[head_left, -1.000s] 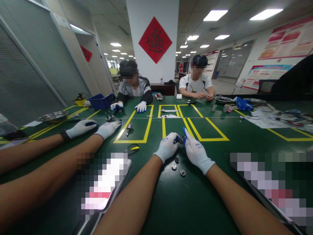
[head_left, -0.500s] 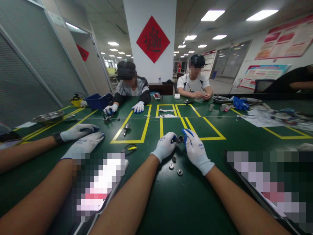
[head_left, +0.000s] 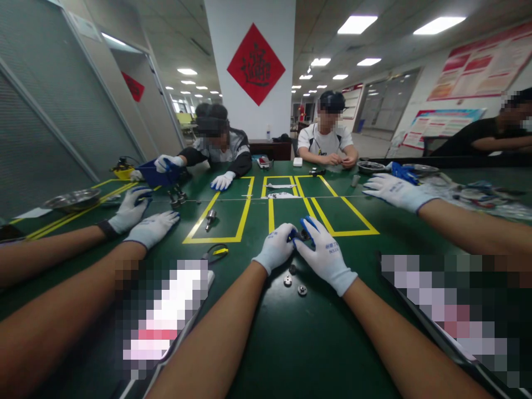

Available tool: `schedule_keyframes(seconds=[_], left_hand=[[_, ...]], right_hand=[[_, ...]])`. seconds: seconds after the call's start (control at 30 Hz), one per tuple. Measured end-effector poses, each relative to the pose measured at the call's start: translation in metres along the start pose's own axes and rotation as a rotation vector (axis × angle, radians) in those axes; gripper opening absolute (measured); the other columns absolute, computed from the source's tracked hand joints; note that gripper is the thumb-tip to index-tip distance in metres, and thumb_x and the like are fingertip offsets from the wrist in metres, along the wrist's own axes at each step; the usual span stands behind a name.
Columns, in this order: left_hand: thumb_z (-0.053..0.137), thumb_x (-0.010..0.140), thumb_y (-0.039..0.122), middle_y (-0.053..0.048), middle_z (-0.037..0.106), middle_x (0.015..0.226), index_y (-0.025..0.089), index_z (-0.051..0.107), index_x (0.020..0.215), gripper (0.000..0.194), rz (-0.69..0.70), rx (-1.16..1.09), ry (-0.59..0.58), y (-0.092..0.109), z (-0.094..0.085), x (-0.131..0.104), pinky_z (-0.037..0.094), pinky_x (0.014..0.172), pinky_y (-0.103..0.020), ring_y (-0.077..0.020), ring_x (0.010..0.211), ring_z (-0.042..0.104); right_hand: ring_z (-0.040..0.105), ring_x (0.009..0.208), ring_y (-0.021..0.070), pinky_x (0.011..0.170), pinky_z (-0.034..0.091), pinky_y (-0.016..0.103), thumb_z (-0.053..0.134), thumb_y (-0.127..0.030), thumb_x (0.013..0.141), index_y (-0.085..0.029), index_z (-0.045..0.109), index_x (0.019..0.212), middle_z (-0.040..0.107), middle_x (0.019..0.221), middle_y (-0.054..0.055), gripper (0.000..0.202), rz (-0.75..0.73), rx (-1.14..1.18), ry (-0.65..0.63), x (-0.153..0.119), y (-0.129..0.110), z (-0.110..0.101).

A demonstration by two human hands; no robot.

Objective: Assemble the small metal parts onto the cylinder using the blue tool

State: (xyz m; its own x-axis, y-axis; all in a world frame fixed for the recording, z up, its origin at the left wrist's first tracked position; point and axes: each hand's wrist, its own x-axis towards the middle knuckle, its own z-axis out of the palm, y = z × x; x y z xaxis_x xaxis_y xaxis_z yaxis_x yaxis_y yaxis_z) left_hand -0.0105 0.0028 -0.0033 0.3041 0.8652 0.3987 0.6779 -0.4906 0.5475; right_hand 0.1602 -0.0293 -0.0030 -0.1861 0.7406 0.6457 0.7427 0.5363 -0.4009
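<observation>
My left hand (head_left: 274,247), in a white glove with a blue palm, is closed on a dark cylindrical metal part (head_left: 305,235) above the middle of the table. From the other side my right hand (head_left: 326,256), gloved alike, bends its fingers and thumb around the same part. Most of the part is hidden between the two gloves. Just below them on the green table lie a small dark round piece (head_left: 293,269) and two small silvery discs, a left disc (head_left: 287,281) and a right disc (head_left: 302,290).
A metal cylinder with a shaft (head_left: 210,217) lies inside a yellow tape outline. Near it is a yellow-tagged cable (head_left: 218,252). Co-workers' gloved hands reach in from the left (head_left: 153,227) and the right (head_left: 399,192). Across the table, another person touches a blue bin (head_left: 160,176).
My right thumb and fingers have closed in over the cylindrical part, hiding more of it. A co-worker's gloved hand has come in at right. The person opposite has raised a hand to the bin.
</observation>
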Motion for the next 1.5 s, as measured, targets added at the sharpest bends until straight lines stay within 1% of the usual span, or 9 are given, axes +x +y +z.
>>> schedule_keyframes(seconds=[0.3, 0.47, 0.63, 0.77, 0.97, 1.13, 1.3, 1.37, 1.5], left_hand=[[0.058, 0.085, 0.014, -0.005, 0.069, 0.104, 0.023, 0.064, 0.101, 0.019, -0.007, 0.033, -0.013, 0.000, 0.000, 0.001, 0.052, 0.089, -0.033, -0.0206, 0.096, 0.064], [0.065, 0.086, 0.022, -0.004, 0.069, 0.102, 0.023, 0.065, 0.100, 0.014, 0.003, 0.010, -0.010, -0.001, 0.000, 0.000, 0.052, 0.086, -0.032, -0.0199, 0.094, 0.064], [0.067, 0.088, 0.029, -0.003, 0.068, 0.099, 0.023, 0.064, 0.098, 0.012, 0.006, -0.003, -0.006, -0.002, 0.001, -0.001, 0.051, 0.080, -0.030, -0.0186, 0.089, 0.064], [0.067, 0.088, 0.029, -0.003, 0.068, 0.100, 0.023, 0.064, 0.100, 0.014, 0.002, 0.026, -0.004, -0.002, 0.002, 0.000, 0.050, 0.080, -0.030, -0.0188, 0.089, 0.063], [0.068, 0.087, 0.029, -0.004, 0.068, 0.101, 0.023, 0.064, 0.100, 0.015, -0.021, 0.033, -0.015, 0.000, 0.000, 0.000, 0.051, 0.082, -0.031, -0.0195, 0.091, 0.064], [0.066, 0.088, 0.031, -0.004, 0.068, 0.103, 0.023, 0.064, 0.100, 0.015, -0.031, 0.029, -0.033, 0.002, -0.001, -0.001, 0.051, 0.083, -0.031, -0.0196, 0.092, 0.063], [0.059, 0.088, 0.022, -0.004, 0.067, 0.107, 0.024, 0.062, 0.103, 0.015, -0.008, 0.098, -0.022, 0.001, -0.001, -0.003, 0.052, 0.090, -0.032, -0.0200, 0.099, 0.063], [0.056, 0.088, 0.019, -0.004, 0.067, 0.109, 0.023, 0.062, 0.103, 0.017, -0.006, 0.105, -0.015, 0.001, -0.001, -0.003, 0.053, 0.091, -0.032, -0.0204, 0.101, 0.063], [0.057, 0.086, 0.019, -0.005, 0.067, 0.110, 0.023, 0.061, 0.102, 0.017, -0.011, 0.116, -0.017, 0.000, -0.001, -0.003, 0.054, 0.092, -0.033, -0.0214, 0.102, 0.064]], right_hand=[[0.058, 0.127, 0.0325, 0.108, 0.048, 0.052, 0.061, -0.042, 0.094, -0.017, 0.064, 0.134, 0.063, 0.139, 0.016, 0.047, -0.085, -0.046, 0.091, 0.002, -0.002, -0.003], [0.063, 0.114, 0.0294, 0.104, 0.049, 0.047, 0.057, -0.040, 0.098, -0.015, 0.069, 0.117, 0.070, 0.120, 0.016, 0.033, -0.071, -0.016, 0.253, 0.005, -0.003, -0.009], [0.063, 0.092, 0.0266, 0.090, 0.051, 0.042, 0.058, -0.043, 0.096, -0.019, 0.067, 0.095, 0.069, 0.092, 0.011, 0.025, 0.022, -0.026, 0.352, 0.007, 0.001, -0.013], [0.061, 0.089, 0.0265, 0.086, 0.050, 0.041, 0.053, -0.042, 0.099, -0.020, 0.067, 0.093, 0.068, 0.090, 0.010, 0.027, 0.041, -0.046, 0.306, 0.007, 0.008, -0.009], [0.065, 0.097, 0.0282, 0.093, 0.051, 0.044, 0.043, -0.038, 0.103, -0.017, 0.071, 0.101, 0.072, 0.100, 0.013, 0.035, -0.027, -0.069, 0.240, 0.006, 0.014, -0.004], [0.065, 0.110, 0.0289, 0.103, 0.050, 0.046, 0.044, -0.036, 0.103, -0.017, 0.074, 0.109, 0.073, 0.115, 0.014, 0.035, -0.087, -0.041, 0.168, 0.006, 0.013, -0.001], [0.059, 0.126, 0.0307, 0.112, 0.046, 0.049, 0.047, -0.042, 0.102, -0.013, 0.063, 0.134, 0.064, 0.134, 0.017, 0.045, -0.073, -0.021, 0.000, 0.003, 0.005, 0.004], [0.059, 0.127, 0.0319, 0.112, 0.046, 0.050, 0.053, -0.043, 0.098, -0.012, 0.059, 0.138, 0.063, 0.136, 0.018, 0.050, -0.053, -0.023, -0.056, 0.002, 0.002, 0.005], [0.059, 0.126, 0.0324, 0.111, 0.047, 0.050, 0.057, -0.038, 0.094, -0.013, 0.057, 0.140, 0.064, 0.134, 0.018, 0.052, -0.040, -0.041, -0.088, 0.001, -0.002, 0.004]])
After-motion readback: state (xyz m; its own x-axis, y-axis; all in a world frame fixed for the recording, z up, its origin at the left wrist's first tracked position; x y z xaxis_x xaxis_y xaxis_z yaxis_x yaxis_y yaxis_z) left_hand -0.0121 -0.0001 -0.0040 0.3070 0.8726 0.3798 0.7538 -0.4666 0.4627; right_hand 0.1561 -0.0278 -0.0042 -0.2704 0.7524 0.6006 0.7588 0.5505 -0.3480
